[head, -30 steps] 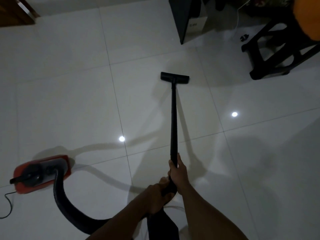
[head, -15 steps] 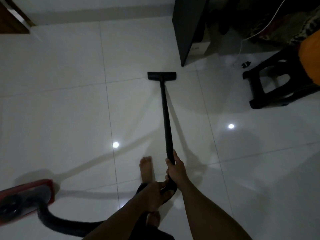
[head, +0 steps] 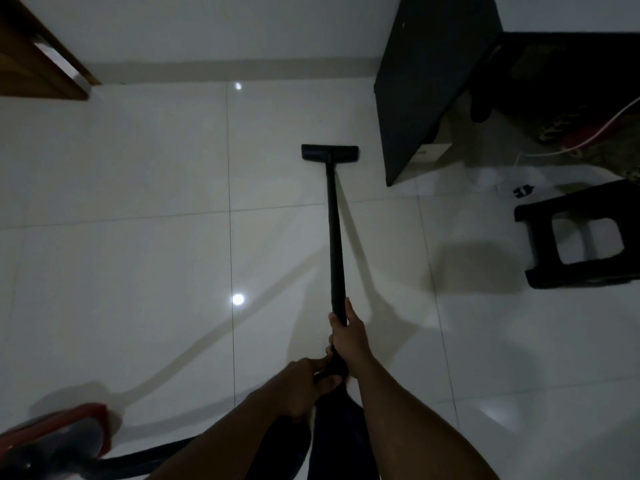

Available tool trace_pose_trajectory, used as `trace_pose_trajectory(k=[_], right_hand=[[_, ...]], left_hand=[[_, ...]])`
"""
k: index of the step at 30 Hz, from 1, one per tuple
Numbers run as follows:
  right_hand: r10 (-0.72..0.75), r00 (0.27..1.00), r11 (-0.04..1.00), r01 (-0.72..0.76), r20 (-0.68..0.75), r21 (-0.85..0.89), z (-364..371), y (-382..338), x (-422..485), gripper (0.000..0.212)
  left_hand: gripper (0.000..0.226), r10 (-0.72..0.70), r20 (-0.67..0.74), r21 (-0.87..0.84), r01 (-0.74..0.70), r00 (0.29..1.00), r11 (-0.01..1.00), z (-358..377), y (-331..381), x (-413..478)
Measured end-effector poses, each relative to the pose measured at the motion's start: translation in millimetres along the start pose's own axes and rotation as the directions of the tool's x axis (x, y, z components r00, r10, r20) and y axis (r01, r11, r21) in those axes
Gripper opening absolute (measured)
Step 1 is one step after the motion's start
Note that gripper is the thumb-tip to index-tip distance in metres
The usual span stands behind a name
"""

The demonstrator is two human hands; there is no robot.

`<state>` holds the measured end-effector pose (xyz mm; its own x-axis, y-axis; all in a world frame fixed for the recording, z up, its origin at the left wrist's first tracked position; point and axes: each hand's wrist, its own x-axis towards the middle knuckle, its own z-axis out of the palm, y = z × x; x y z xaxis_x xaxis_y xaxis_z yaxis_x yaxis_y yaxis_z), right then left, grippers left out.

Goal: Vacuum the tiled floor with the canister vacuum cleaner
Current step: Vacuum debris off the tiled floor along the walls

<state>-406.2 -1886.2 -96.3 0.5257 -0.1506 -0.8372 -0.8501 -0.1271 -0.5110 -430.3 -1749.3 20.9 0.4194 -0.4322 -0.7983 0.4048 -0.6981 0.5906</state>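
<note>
Nearest me, my left hand (head: 304,382) is clenched around the rear grip of the vacuum's wand (head: 335,237), where the black hose (head: 145,462) joins and trails off low to my left toward the red canister (head: 69,431), now only partly in view at the bottom-left corner. Just ahead of it, my right hand (head: 348,336) has its fingers (head: 334,323) wrapped firmly around the lower end of the wand, thumb lying along the tube. Compared with a second ago I have stepped forward: the canister has slid back toward the frame edge, my foot is no longer visible, and the wall with its skirting and a wooden door frame (head: 41,60) now shows at the top. I judge this means the stroke has carried the cleaning toward the far edge of the room, with the tiles near the wall left to cover. The wand's long axis runs almost straight away from me, tilted slightly leftward at its far end, pointing at the wall. The floor nozzle (head: 329,152) lies flat on the white tiled floor (head: 138,237), crosswise to the wand, near the corner of a dark cabinet (head: 415,98) on its right. A black stool (head: 568,237) stands well apart, farther right.
</note>
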Motion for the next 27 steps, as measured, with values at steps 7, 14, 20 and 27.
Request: trace_pose_trajectory(k=[7,14,20,27], right_hand=[[-0.051,0.998,0.996,0.049,-0.023,-0.081,3,-78,57,0.067],[-0.022,0.999,0.996,0.018,-0.043,-0.092,1,-148,139,0.072],[-0.054,0.998,0.988,0.047,-0.044,-0.146,-11,-207,187,0.067],[-0.064,0.998,0.984,0.06,-0.018,-0.165,-17,-246,224,0.069]], left_hand=[[0.046,-0.003,-0.005,-0.003,0.003,1.0,1.0,-81,42,36],[0.05,-0.031,0.008,-0.011,0.032,0.999,0.999,-157,75,103],[0.049,-0.136,-0.032,-0.071,0.133,0.99,0.989,-201,99,152],[0.078,-0.192,-0.015,-0.037,0.191,0.981,0.981,-233,114,186]])
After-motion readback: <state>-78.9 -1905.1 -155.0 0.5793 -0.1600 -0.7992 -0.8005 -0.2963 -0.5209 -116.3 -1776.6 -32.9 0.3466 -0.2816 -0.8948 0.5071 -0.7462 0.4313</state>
